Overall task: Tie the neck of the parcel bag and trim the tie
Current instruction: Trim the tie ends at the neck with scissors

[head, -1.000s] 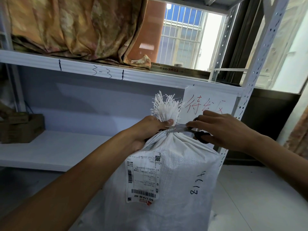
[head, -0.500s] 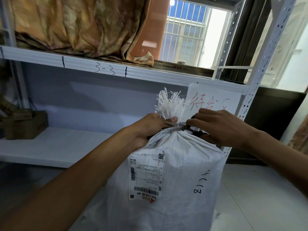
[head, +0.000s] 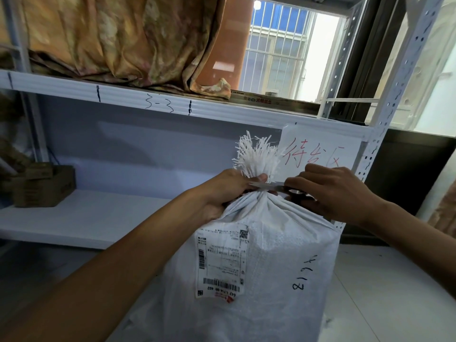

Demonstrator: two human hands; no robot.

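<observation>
Left hand clenches the bag neck; right hand grips scissors, which should cut clear of the thumb.

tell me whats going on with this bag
A person is closing up a white woven bag that stands in front of a shelf. The left hand grips the gathered neck just under the frayed top. The right hand holds scissors with the blades laid across the neck, pointing at the left fingers. The tie itself is hidden, so I can't tell whether it's been trimmed.
</observation>
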